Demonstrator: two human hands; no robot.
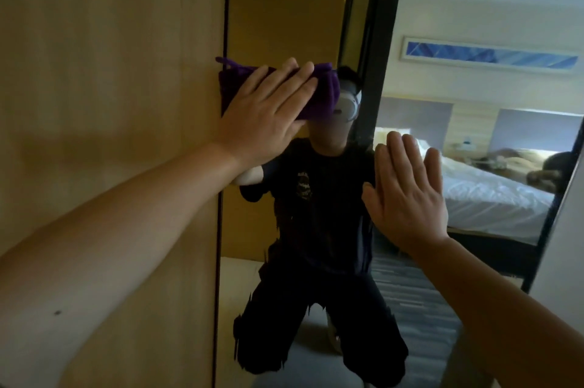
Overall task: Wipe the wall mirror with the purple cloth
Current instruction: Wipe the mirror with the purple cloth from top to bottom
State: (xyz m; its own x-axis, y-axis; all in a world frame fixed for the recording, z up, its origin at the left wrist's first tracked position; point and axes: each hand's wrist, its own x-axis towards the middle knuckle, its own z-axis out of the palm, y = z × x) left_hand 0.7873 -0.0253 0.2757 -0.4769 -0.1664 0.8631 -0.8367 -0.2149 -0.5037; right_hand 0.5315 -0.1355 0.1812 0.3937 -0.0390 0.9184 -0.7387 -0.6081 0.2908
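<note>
The wall mirror (284,8) is a tall glass panel with a thin dark frame, set into a wooden wall. A folded purple cloth (322,93) lies flat against the glass near its left edge, at head height. My left hand (268,112) presses flat on the cloth, fingers stretched out and pointing up and to the right. My right hand (407,191) is held up lower and to the right, palm toward the glass, fingers apart and holding nothing. Whether it touches the glass I cannot tell.
Wooden wall panelling (110,71) fills the left side. The mirror's right frame edge (550,229) slants down at the right. Reflected in the glass are a person in dark clothes, a bed with white sheets (493,198) and a blue wall picture (486,55).
</note>
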